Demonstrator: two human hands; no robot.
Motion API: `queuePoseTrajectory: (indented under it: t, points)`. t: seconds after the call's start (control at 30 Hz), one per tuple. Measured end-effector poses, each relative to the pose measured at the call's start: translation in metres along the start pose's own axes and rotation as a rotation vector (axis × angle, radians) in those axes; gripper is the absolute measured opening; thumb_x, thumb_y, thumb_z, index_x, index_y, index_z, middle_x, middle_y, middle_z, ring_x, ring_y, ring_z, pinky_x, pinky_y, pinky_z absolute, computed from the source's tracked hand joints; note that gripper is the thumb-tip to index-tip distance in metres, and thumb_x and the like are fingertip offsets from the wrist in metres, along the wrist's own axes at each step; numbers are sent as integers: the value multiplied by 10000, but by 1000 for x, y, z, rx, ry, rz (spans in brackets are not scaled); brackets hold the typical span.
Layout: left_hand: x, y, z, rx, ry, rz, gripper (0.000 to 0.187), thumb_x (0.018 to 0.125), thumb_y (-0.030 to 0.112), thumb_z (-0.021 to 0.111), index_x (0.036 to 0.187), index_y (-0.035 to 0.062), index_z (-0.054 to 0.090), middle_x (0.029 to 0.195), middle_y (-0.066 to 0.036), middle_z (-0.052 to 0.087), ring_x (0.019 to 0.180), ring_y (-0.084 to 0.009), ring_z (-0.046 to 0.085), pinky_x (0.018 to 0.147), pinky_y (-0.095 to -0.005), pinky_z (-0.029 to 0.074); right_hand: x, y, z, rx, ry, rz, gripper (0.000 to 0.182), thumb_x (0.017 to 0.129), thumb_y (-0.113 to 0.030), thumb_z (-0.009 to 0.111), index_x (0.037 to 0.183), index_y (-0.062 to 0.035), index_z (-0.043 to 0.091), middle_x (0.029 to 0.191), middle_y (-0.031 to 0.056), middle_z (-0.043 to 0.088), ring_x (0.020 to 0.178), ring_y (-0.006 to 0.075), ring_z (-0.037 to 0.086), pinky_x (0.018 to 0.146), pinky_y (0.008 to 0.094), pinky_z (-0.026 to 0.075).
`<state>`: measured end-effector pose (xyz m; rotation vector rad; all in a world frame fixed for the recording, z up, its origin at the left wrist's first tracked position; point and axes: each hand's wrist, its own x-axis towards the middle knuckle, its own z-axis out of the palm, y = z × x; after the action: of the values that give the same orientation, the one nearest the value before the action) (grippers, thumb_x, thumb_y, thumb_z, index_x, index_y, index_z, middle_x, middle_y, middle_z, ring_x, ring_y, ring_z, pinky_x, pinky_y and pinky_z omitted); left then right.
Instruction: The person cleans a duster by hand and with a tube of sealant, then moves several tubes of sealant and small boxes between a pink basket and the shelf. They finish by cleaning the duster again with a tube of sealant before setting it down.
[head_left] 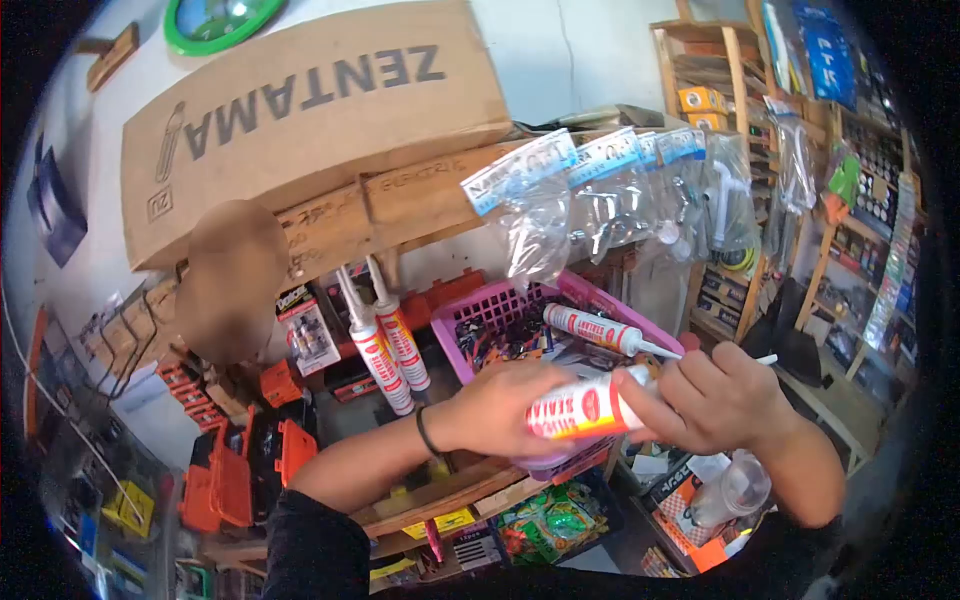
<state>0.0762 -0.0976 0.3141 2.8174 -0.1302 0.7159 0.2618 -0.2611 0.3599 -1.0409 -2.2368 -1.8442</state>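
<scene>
Two hands are gripping one sealant tube (585, 405) out in front of the pink basket (470, 325), held roughly level with the nozzle pointing right. The left hand (495, 405) is wrapping closed around the back end of the tube, and the right hand (715, 400) is curling shut over the front where the nozzle starts, so both are fully closed on it. Another tube (600, 330) is lying across the basket rim just behind, and two more (388, 345) are standing tilted to the left of the basket. Bagged parts (600, 195) are hanging above. Judging by the look, the tube is a stiff plastic cartridge, probably fairly heavy when full, with a smooth label that could be getting slippery. Grabbing the barrel is looking safest, since the thin nozzle seems like the weak spot
</scene>
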Motion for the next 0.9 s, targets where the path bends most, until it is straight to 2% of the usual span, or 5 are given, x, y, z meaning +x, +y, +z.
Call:
queuePoseTrajectory:
  t: [0.17,0.27,0.5,0.7,0.9]
  points:
    - [-48,21,-9,-626,-594,-342,667,633,383,700,1080,-3,392,928,-94,512,827,-144,502,688,-277,412,37,-16,9,270,240,-252,400,796,-456,418,863,-86,556,521,-50,329,436,87,325,412,237,225]
    - [-106,14,37,-1392,-507,-336,790,592,384,727,1144,-38,351,998,-48,488,893,-98,445,775,-230,387,79,-40,32,430,402,-354,458,762,-519,433,795,-79,557,512,-48,339,424,79,333,406,225,225]
    - [-219,56,62,-2143,177,-531,530,709,279,605,1068,-27,363,722,-136,486,600,-219,558,520,-283,499,168,-120,88,787,482,-607,445,725,-543,456,616,-111,471,558,-26,401,475,113,382,440,234,264]
    - [-314,86,109,-2033,531,-687,516,699,249,623,1065,-7,365,744,-133,510,600,-203,561,530,-295,501,212,-193,109,956,401,-790,352,783,-447,441,656,-119,470,546,-14,431,499,135,473,449,262,348]
    - [-360,142,151,-2114,1007,-685,543,669,226,605,1089,-23,368,731,-173,506,595,-257,541,526,-317,482,258,-174,150,890,7,-386,323,822,-345,415,648,-83,489,598,88,552,578,271,564,513,387,450]
